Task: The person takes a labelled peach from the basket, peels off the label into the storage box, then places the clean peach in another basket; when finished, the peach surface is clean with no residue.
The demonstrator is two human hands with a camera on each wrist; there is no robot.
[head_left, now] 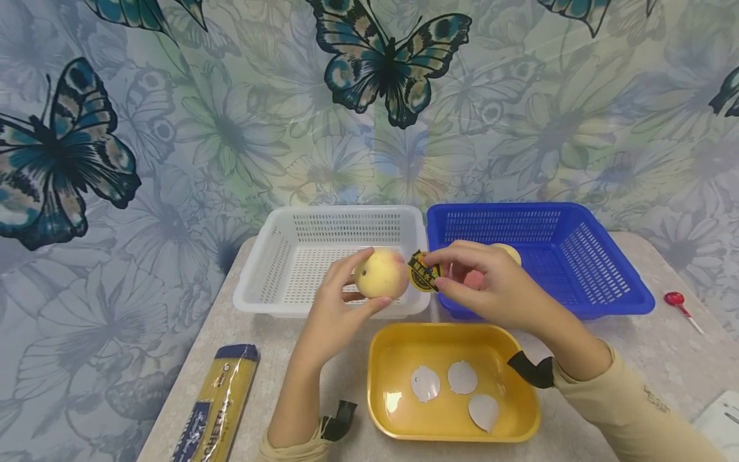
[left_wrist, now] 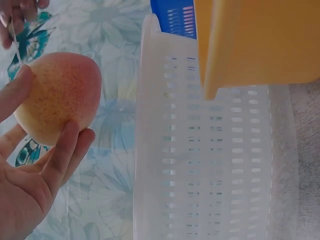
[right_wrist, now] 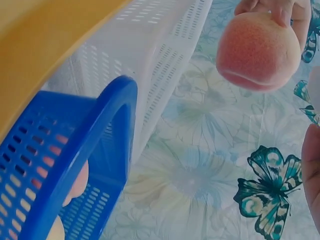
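While L hand (head_left: 335,314) grips a peach (head_left: 381,274) w/ curled fingers above the white basket (head_left: 271,282) front rim, R hand (head_left: 491,289) pinches a yellow-black sticker (head_left: 423,273) just beside it; yellow tray (head_left: 381,385) below holds 3 backing papers (head_left: 425,383).

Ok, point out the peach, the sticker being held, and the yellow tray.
peach (head_left: 380,274), head view, middle of its skin.
sticker (head_left: 422,274), head view, its printed face.
yellow tray (head_left: 376,366), head view, left wall.
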